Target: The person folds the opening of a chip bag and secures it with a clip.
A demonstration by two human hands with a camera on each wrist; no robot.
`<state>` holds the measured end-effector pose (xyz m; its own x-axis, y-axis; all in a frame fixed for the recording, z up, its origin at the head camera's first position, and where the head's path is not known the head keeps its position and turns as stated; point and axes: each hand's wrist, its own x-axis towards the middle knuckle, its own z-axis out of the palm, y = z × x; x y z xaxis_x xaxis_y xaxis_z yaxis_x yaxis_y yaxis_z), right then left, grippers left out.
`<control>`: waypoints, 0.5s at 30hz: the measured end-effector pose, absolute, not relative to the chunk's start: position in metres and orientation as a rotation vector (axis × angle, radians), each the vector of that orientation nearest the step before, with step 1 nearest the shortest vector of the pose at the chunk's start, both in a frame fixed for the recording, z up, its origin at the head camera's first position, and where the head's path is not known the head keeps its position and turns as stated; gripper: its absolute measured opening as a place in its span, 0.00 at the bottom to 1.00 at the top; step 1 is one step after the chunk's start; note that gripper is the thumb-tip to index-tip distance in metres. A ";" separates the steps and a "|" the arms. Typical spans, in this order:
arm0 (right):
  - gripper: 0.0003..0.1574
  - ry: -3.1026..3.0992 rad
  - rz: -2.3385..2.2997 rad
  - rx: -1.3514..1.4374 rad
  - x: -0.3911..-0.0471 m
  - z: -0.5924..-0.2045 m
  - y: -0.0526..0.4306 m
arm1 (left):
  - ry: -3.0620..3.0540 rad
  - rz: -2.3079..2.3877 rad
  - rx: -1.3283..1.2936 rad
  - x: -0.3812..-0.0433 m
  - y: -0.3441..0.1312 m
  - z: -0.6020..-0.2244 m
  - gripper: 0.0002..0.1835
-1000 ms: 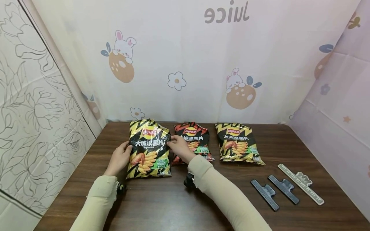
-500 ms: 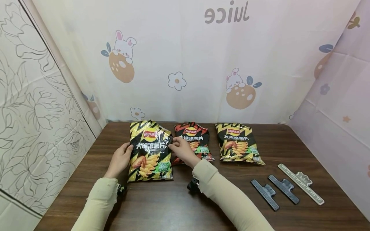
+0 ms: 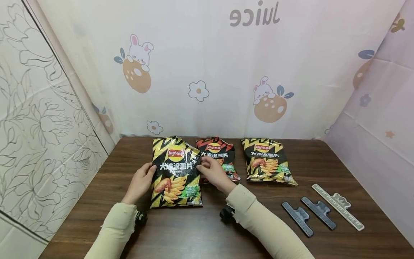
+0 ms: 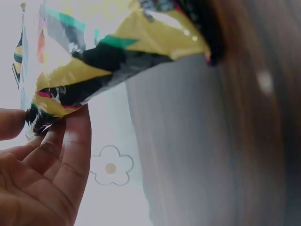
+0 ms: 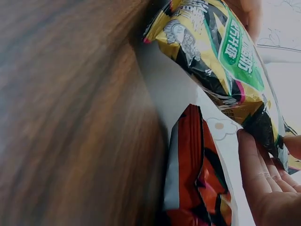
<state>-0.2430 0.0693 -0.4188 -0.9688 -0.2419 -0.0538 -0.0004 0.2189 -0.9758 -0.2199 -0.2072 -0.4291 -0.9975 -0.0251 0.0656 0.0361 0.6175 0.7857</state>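
Note:
Between both hands is a yellow-and-black chip bag [image 3: 176,172], its printed front toward the head camera. My left hand [image 3: 142,180] grips its left edge, thumb in front and fingers behind. On the other side my right hand [image 3: 215,172] pinches the right edge in the same way. In the left wrist view the bag's lower end stands close to the table, and I cannot tell whether it touches. A red-and-black chip bag [image 3: 228,154] lies behind my right hand, partly hidden by it. Farther right lies a second yellow-and-black chip bag [image 3: 266,158].
Two dark bag clips [image 3: 298,218] [image 3: 318,212] and a longer pale bag clip [image 3: 337,206] lie on the right of the brown wooden table [image 3: 181,233]. A printed curtain [image 3: 226,64] hangs along the table's back edge. A flower-patterned panel [image 3: 42,118] stands at left.
Both hands have moved the held chip bag a little to the right and toward the person. It now covers slightly different ground beside the red bag. The other bags and clips stay put.

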 end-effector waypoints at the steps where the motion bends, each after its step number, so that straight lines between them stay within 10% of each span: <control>1: 0.29 2.311 -1.828 -0.230 -0.242 -0.419 0.072 | -2.759 -1.342 -0.020 -0.219 -0.205 -0.429 0.27; 15: 0.26 2.361 -1.867 -0.202 -0.234 -0.425 0.100 | -2.722 -1.452 -0.084 -0.214 -0.178 -0.434 0.25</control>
<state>-0.2337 0.0996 -0.4252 -0.9833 -0.1813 -0.0147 -0.0276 0.2283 -0.9732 -0.2139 -0.1783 -0.4342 -0.9970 0.0218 0.0741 0.0737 0.5562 0.8278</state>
